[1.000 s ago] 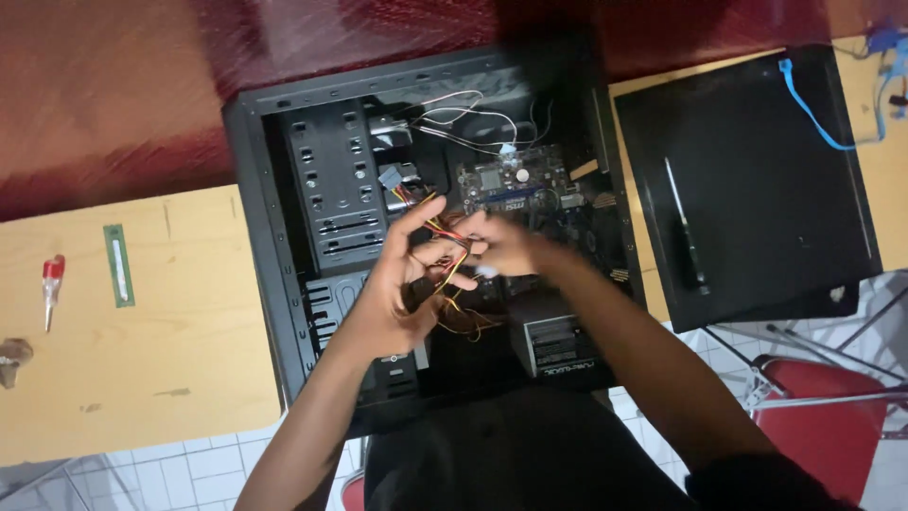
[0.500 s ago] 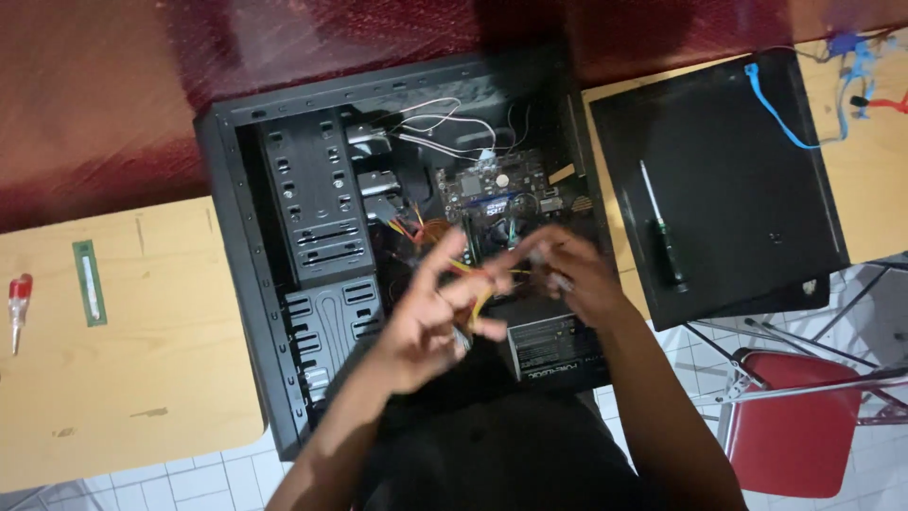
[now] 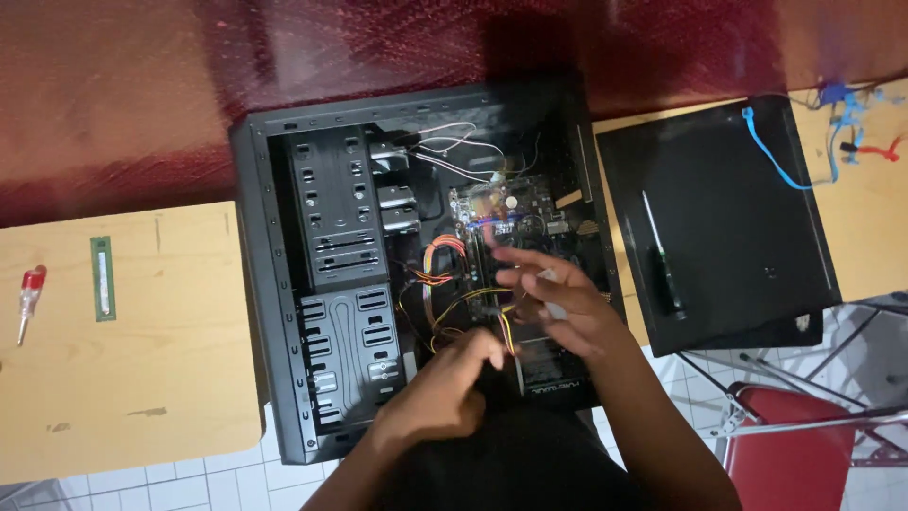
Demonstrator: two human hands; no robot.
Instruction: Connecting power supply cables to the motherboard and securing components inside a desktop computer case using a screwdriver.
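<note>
An open black computer case [image 3: 284, 312] lies on its side with its inside facing up. Both my hands are inside it, over the lower right corner. My left hand [image 3: 440, 388] is curled around a bundle of yellow, orange and black wires [image 3: 445, 274] that loops up toward the green motherboard [image 3: 501, 213]. Just right of it, my right hand [image 3: 563, 308] pinches a small white connector [image 3: 553, 308], with the other fingers stretched left over the wires. The power supply [image 3: 553, 374] lies partly hidden under both hands. Motion blurs the fingers.
The black drive cage [image 3: 336, 213] fills the case's left half. A removed black side panel [image 3: 728, 227] lies to the right with a black screwdriver [image 3: 662, 260] and a blue cable [image 3: 771, 156] on it. On the left table are a green memory stick [image 3: 102, 277] and a red-handled screwdriver [image 3: 28, 298]. A red chair [image 3: 804, 459] stands lower right.
My hands have dropped lower in the case and moved apart. The left hand has closed from spread fingers onto the wires. The view has also shifted slightly.
</note>
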